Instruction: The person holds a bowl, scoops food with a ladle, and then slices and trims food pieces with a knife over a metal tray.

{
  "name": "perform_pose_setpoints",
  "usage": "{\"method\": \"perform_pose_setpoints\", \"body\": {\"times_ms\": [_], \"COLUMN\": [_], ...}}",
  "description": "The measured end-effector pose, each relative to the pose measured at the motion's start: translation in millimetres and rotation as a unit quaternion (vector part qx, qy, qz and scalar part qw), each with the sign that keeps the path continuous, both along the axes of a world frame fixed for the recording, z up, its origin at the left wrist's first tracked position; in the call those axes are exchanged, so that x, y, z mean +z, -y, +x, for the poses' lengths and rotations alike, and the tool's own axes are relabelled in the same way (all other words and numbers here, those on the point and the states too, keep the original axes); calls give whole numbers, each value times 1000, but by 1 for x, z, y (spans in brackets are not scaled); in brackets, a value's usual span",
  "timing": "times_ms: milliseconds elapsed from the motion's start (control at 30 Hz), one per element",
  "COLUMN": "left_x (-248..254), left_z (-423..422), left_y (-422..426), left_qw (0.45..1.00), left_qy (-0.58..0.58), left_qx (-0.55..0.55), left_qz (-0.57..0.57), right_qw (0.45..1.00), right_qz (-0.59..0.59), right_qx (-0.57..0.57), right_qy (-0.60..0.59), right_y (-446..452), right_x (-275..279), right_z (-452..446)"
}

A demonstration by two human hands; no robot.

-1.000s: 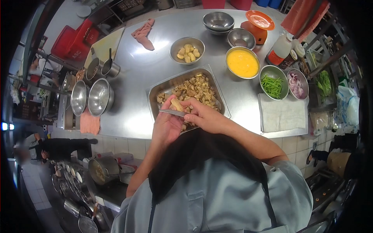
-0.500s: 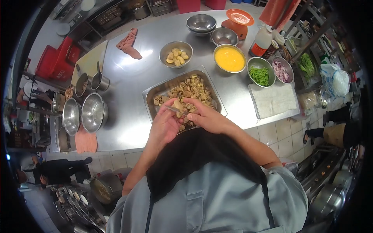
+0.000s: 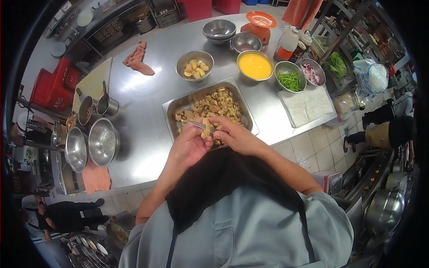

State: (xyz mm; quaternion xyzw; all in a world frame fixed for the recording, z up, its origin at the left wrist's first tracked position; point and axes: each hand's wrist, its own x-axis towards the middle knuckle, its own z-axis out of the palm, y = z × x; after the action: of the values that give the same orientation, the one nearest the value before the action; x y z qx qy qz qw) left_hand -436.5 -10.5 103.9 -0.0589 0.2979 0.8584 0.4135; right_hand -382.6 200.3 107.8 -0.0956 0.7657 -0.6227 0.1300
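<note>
Over the near side of a rectangular metal tray (image 3: 248, 111), my left hand (image 3: 191, 144) holds a pale yellowish food piece (image 3: 206, 127) between its fingers. My right hand (image 3: 231, 135) is closed on a small knife (image 3: 199, 125), whose blade points left and lies against the piece. The knife's handle is hidden in the palm. Brown and yellowish chunks (image 3: 218, 104) fill much of the tray below. Beyond it stands a metal bowl (image 3: 182, 71) with smooth yellow pieces (image 3: 195, 68).
Right of the tray are a bowl of yellow liquid (image 3: 254, 65), green vegetables (image 3: 289, 81), chopped purple onion (image 3: 310, 73) and a white cloth (image 3: 306, 106). An orange scale (image 3: 258, 30) stands behind. Metal bowls (image 3: 102, 142) are at left. People stand at both sides.
The view has shifted, so the table items appear further left. The food piece has turned more upright between my hands, and the knife blade now slants across it.
</note>
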Motion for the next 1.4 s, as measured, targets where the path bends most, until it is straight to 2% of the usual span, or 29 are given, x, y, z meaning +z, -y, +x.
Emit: {"method": "perform_pose_setpoints", "body": {"times_ms": [67,167,267,367,500,600,667,767,867,933,1067,1167,1200,1300,1400], "left_x": [1,-10,-12,-16,-26,-25,-27,-24,-30,-31,-34,-32,-33,-36,-37], "left_z": [2,-2,-2,-9,-12,-8,-8,-4,-5,-8,-11,-9,-10,-10,-10], "left_y": [-1,1,0,-6,-6,-11,-14,-17,-10,-4,-3,-9,-9,-3,-1], "left_qw": [1000,1000,1000,990,984,980,975,976,984,989,992,990,992,994,996], "left_qy": [-9,-22,-6,-99,-75,-82,-108,-144,-128,-92,-54,-19,-17,-10,-8], "left_qx": [9,5,-21,34,94,132,149,110,93,88,93,122,110,84,77], "left_qz": [-17,-10,-4,-98,-131,-126,-123,-120,-84,-78,-71,-68,-66,-63,-54], "right_qw": [999,999,995,990,995,995,995,989,992,995,998,1000,998,996,997], "right_qz": [-31,-6,12,-39,-36,0,19,110,55,37,11,21,21,76,66], "right_qx": [13,3,-23,-34,-33,-43,-96,-73,-38,-67,-52,-4,-19,-25,-26], "right_qy": [9,-34,95,131,88,86,28,74,110,66,-23,-19,-61,-34,-43], "right_y": [-1,-6,-15,-22,-18,-17,-6,-2,-9,-13,-11,0,4,5,7], "right_x": [-1,-14,-17,-9,5,-7,-16,-11,-7,-9,-16,-3,-10,-5,-6], "right_z": [-3,-9,-17,-17,-16,-19,-22,-30,-36,-29,-20,-11,-9,-8,-7]}}
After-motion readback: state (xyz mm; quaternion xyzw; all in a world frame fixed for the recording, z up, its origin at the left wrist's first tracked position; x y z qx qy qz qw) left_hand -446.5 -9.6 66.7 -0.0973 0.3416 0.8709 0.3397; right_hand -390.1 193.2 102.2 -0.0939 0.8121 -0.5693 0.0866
